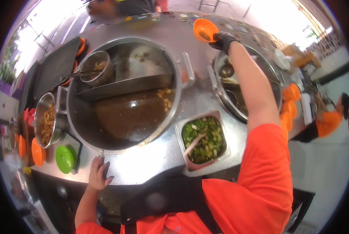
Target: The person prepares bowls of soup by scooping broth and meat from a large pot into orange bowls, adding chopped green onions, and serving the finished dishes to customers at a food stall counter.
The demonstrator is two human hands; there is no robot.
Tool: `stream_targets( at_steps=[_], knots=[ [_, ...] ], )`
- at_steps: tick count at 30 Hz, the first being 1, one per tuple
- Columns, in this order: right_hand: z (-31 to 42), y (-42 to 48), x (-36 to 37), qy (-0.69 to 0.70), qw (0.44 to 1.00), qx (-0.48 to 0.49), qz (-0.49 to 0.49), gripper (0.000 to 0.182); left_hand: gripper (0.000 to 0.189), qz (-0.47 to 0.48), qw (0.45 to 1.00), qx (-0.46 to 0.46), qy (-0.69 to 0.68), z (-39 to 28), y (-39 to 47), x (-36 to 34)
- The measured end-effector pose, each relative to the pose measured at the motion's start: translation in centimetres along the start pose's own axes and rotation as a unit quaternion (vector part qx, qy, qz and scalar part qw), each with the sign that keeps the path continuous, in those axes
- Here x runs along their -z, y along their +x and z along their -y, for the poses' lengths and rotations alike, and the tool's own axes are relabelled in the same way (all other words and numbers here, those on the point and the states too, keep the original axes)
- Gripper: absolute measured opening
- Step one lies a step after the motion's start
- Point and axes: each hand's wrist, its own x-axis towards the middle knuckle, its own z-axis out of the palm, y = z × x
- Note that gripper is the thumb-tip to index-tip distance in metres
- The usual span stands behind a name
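Note:
My right hand [225,41], in a black glove, grips an orange bowl [205,29] by its rim at the far side of the counter. Some food or liquid shows in the bottom of the bowl. My right arm reaches over a smaller round steel pot [218,99] and hides part of it; a ladle [227,70] lies inside. My bare left hand [99,174] rests on the front of the steel counter [133,166], thumb apart and holding nothing. Just beyond it stands a large divided pot [177,96] of brown broth [127,117].
A steel pan [179,137] of chopped greens with a spoon handle [195,144] sits near my front. A strainer [108,70] stands in the large pot. To the left are a bowl of brown food [48,122] and a green bowl [64,159]. Stacked orange bowls [291,92] and another person [328,121] are right.

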Motion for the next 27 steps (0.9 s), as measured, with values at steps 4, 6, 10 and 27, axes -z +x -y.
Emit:
stream_targets(
  at_steps=[4, 6, 10, 27],
  knots=[
    [1.7, -9.7, 9.7, -0.008, 0.999, -0.004, 0.033, 0.018, 0.074, -0.125, 0.989, -0.075, 0.008, -2.0, 1.6, -2.4],
    [1.0, -15.9, 13.0, 0.026, 0.999, 0.014, 0.020, 0.012, 0.077, -0.197, 0.966, -0.163, -0.025, -7.1, 5.3, -3.8],
    [-1.3, -25.8, 18.3, 0.042, 0.998, -0.008, 0.051, 0.010, 0.072, -0.127, 0.953, -0.271, -0.052, -21.3, 16.4, -1.8],
    [-12.2, -38.8, 34.8, 0.319, 0.948, 0.026, 0.006, 0.058, 0.071, -0.033, 0.996, -0.079, 0.017, -29.9, 31.7, -0.6]
  ],
)
